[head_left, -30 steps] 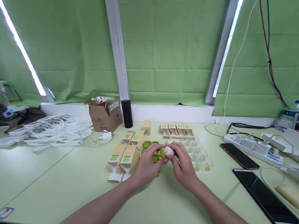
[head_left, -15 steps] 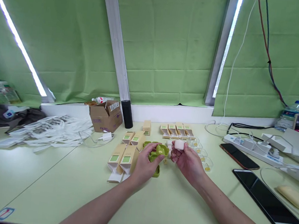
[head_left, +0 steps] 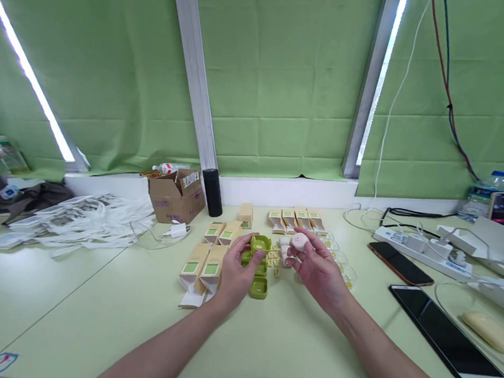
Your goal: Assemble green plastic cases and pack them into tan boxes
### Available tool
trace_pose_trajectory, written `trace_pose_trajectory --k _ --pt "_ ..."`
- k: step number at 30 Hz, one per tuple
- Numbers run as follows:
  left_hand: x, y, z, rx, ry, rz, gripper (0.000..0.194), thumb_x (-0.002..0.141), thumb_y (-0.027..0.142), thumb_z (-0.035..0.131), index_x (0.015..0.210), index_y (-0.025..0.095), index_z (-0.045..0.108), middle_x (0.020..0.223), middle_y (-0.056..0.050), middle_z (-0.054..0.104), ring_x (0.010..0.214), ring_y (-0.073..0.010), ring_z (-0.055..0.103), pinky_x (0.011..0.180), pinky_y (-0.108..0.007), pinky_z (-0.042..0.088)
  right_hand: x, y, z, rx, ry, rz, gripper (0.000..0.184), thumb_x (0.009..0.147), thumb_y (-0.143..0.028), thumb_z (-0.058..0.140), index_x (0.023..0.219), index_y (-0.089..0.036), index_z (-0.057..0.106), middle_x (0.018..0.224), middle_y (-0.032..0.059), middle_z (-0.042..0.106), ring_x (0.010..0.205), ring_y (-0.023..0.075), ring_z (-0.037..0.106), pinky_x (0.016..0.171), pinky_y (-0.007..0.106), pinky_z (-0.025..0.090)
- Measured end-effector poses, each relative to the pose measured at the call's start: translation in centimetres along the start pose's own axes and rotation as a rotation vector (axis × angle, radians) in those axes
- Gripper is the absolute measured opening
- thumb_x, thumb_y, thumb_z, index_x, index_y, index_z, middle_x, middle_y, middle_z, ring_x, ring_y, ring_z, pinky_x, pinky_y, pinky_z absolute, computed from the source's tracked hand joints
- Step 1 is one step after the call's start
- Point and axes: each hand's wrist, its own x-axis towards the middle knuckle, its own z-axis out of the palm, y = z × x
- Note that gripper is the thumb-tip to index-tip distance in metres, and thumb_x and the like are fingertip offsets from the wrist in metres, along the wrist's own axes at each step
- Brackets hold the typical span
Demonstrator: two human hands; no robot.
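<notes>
Scene is bright, light is even and rather cool. Strongest light enters through narrow left gap (head_left: 29, 66) and right gap (head_left: 384, 77) beside green curtains (head_left: 271, 84), both burned to white. Pale glare lies on left part of tabletop (head_left: 60, 277). Shadows are soft, faint. Small yellow pieces (head_left: 274, 255) look soft (fine detail is difficult to read). Wide lens stretches outer edges.

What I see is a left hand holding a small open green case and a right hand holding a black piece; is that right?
Not quite: the right hand holds a pale pink piece, not a black one, as the head view shows. The left hand does hold a small open green case.
</notes>
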Motion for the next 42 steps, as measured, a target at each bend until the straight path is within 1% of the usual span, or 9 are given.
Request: trace_pose_trajectory --k 4,6,10,15,20,24,27,32,42 --pt "-0.1 0.3 0.0 0.036 -0.012 -0.014 0.05 0.093 0.055 0.077 0.129 0.021 0.071 0.13 -0.015 0.073 0.119 -0.0295 0.07 0.105 -0.044 0.057 -0.2 -0.3 -0.1 -0.17 0.035 -0.06 0.06 0.082 -0.046 0.09 0.138 -0.035 0.071 0.107 0.0032 0.072 0.091 0.0202 0.065 0.086 0.04 0.059" --pt "-0.1 0.2 0.0 0.039 -0.005 -0.008 0.05 0.093 0.054 0.077 0.129 0.02 0.071 0.13 -0.015 0.073 0.118 -0.0296 0.07 0.105 -0.045 0.057 -0.1 -0.2 -0.3 -0.264 0.063 -0.132 0.067 0.075 -0.041 0.095 0.136 -0.035 0.07 0.112 0.0033 0.071 0.094 0.0207 0.066 0.084 0.038 0.059" --pt "0.0 0.1 -0.1 0.05 0.002 0.011 0.048 0.093 0.052 0.077 0.13 0.021 0.071 0.13 -0.014 0.073 0.118 -0.029 0.07 0.105 -0.044 0.055 0.2 -0.1 -0.9 -0.386 0.092 -0.236 0.053 0.068 -0.036 0.098 0.115 -0.029 0.073 0.108 0.0047 0.072 0.096 0.0224 0.067 0.081 0.036 0.06" --pt "0.0 0.1 -0.1 0.066 0.02 0.031 0.047 0.093 0.052 0.078 0.128 0.022 0.072 0.129 -0.013 0.073 0.119 -0.0281 0.069 0.106 -0.042 0.054 0.4 -0.4 -1.4 -0.526 0.09 -0.335 0.037 0.078 -0.034 0.088 0.111 -0.027 0.072 0.109 0.0051 0.07 0.098 0.0232 0.066 0.086 0.039 0.058" --pt "-0.1 0.0 -0.2 0.084 0.022 0.046 0.046 0.094 0.05 0.077 0.13 0.022 0.071 0.127 -0.012 0.072 0.118 -0.0276 0.068 0.105 -0.041 0.054 0.0 -0.5 -1.7 -0.987 0.017 -0.489 0.032 0.086 -0.017 0.07 0.115 -0.028 0.073 0.118 0.0081 0.063 0.113 0.0282 0.064 0.101 0.047 0.055" --pt "-0.1 0.0 -0.2 0.083 0.013 0.051 0.044 0.094 0.049 0.077 0.129 0.024 0.071 0.128 -0.012 0.072 0.117 -0.0275 0.068 0.105 -0.041 0.054 -0.3 0.5 -2.0 -1.343 -0.181 -0.481 0.048 0.08 -0.001 0.058 0.12 -0.025 0.071 0.118 0.011 0.064 0.112 0.0302 0.064 0.096 0.048 0.054" --pt "-0.1 0.3 -0.1 0.081 0.019 0.054 0.043 0.094 0.049 0.077 0.128 0.024 0.072 0.126 -0.011 0.073 0.115 -0.0273 0.068 0.104 -0.041 0.054 -0.3 1.2 -2.1 -1.528 -0.259 -0.442 0.055 0.074 0.006 0.055 0.119 -0.022 0.069 0.116 0.0108 0.069 0.109 0.0301 0.065 0.093 0.045 0.05" --pt "-0.2 0.7 -0.1 0.092 0.013 0.059 0.042 0.095 0.048 0.076 0.128 0.023 0.072 0.126 -0.011 0.072 0.116 -0.0272 0.067 0.105 -0.041 0.054 -0.1 1.3 -2.1 -1.726 -0.286 -0.353 0.055 0.069 0.01 0.056 0.114 -0.02 0.066 0.106 0.008 0.074 0.098 0.0268 0.067 0.086 0.037 0.042" --pt "-0.3 0.7 -0.1 0.103 0.01 0.063 0.039 0.095 0.046 0.077 0.127 0.025 0.073 0.126 -0.011 0.072 0.119 -0.0286 0.067 0.106 -0.043 0.054 0.2 1.9 -2.6 -1.882 -0.328 -0.281 0.057 0.066 0.008 0.062 0.117 -0.018 0.065 0.11 0.0086 0.075 0.105 0.0275 0.068 0.089 0.036 0.038"
